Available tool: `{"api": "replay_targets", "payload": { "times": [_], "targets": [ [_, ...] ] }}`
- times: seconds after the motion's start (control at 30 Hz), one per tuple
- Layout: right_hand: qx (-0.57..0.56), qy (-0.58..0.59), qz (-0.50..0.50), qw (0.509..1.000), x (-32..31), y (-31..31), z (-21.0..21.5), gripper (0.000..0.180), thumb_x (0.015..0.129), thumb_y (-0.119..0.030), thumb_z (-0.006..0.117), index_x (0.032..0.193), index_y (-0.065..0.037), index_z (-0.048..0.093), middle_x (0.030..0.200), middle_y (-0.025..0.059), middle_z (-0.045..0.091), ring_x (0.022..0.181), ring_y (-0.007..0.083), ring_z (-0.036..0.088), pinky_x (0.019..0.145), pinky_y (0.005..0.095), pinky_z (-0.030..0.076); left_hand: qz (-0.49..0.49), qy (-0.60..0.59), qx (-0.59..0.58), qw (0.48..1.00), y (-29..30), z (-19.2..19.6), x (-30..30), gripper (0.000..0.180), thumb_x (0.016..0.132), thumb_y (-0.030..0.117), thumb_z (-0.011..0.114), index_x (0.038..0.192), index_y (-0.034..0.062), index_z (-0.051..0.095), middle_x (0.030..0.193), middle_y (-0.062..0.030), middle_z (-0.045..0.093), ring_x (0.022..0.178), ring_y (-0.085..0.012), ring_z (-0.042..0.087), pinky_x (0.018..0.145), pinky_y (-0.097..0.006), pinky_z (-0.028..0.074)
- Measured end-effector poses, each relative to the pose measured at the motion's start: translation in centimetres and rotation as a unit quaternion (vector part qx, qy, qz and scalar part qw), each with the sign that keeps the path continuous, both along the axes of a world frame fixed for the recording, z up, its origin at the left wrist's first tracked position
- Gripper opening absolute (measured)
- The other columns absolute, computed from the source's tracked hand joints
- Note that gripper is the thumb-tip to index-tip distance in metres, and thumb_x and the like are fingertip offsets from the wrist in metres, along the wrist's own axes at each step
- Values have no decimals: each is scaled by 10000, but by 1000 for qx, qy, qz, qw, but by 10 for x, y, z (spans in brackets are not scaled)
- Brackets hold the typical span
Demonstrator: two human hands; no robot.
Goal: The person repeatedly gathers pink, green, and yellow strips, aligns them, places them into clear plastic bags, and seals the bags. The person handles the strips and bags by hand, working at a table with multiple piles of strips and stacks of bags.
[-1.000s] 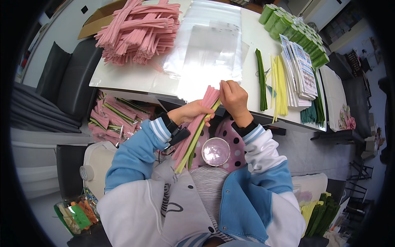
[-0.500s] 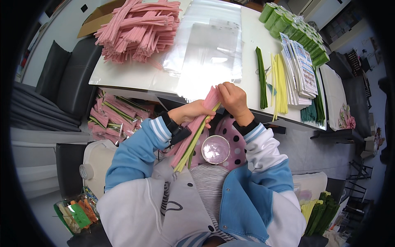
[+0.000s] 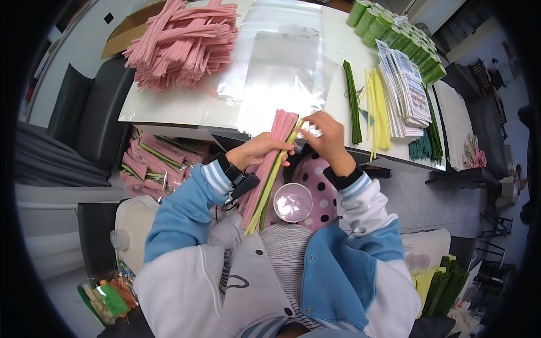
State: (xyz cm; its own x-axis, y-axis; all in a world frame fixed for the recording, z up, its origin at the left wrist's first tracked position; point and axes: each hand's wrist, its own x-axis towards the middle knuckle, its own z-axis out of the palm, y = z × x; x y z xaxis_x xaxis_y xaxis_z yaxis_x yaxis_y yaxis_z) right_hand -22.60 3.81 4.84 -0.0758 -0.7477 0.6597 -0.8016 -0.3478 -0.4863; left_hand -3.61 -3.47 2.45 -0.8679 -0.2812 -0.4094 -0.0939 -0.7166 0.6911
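Note:
My left hand (image 3: 256, 151) is closed round a bundle of pipe cleaners (image 3: 283, 123), mostly pink with a few yellow and green ones along its right side. The bundle slants from above the hand down toward my lap. At its upper end, the fingers of my right hand (image 3: 328, 141) pinch the tips of the yellow and green pipe cleaners. Below the hands, a round clear tub (image 3: 293, 203) sits on my lap against pink fabric with black dots. What lies inside the tub is hard to make out.
On the white table (image 3: 169, 110) lie a pink pipe cleaner heap (image 3: 183, 48), clear plastic bags (image 3: 276, 62), green pipe cleaners (image 3: 352, 104), yellow pipe cleaners (image 3: 378, 115), printed sheets (image 3: 403, 90) and green rolls (image 3: 394, 36). Packed bundles (image 3: 155, 163) are piled below left. A tape roll (image 3: 119, 239) sits beside me.
My right hand has shifted from the pink tips to the yellow and green ones. The bundle stands slightly steeper, with its pink tips now uncovered.

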Motion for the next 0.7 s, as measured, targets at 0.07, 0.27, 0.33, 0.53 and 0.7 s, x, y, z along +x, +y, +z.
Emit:
{"api": "replay_targets", "payload": {
  "times": [0.07,0.27,0.33,0.53,0.7],
  "targets": [
    [84,-236,-174,952,-8,6,0,138,855,-173,629,899,-46,595,810,16,604,641,98,560,536,230,434,-7,6,-10,1000,2,4,-3,234,841,70,633,1031,-42,557,861,-106,610,654,-138,610,650,-320,580],
    [251,-769,137,571,-2,9,-1,351,883,-286,611,1087,-8,547,989,88,613,884,204,599,801,337,484,-17,6,-8,1000,19,17,-16,252,827,74,653,1016,-68,567,798,-112,618,643,-185,639,634,-320,575],
    [299,-731,197,581,7,8,-2,295,869,-206,624,1029,35,566,934,118,623,849,202,611,732,321,499,-30,-16,-15,999,21,19,-19,233,837,99,646,1012,-40,582,845,-126,631,711,-203,648,656,-309,558],
    [312,-667,140,662,17,-2,0,316,840,-193,651,1060,24,581,935,92,628,800,178,605,758,313,491,-27,-8,30,999,22,25,-8,260,825,86,649,1031,-36,545,855,-172,652,726,-248,670,675,-335,567],
    [286,-686,155,652,4,-7,0,311,850,-161,639,1061,58,574,971,114,633,865,195,624,784,314,499,-101,-47,-8,994,49,27,31,271,819,51,642,1044,-56,534,847,-157,644,716,-206,659,653,-283,544]
  ]
}}
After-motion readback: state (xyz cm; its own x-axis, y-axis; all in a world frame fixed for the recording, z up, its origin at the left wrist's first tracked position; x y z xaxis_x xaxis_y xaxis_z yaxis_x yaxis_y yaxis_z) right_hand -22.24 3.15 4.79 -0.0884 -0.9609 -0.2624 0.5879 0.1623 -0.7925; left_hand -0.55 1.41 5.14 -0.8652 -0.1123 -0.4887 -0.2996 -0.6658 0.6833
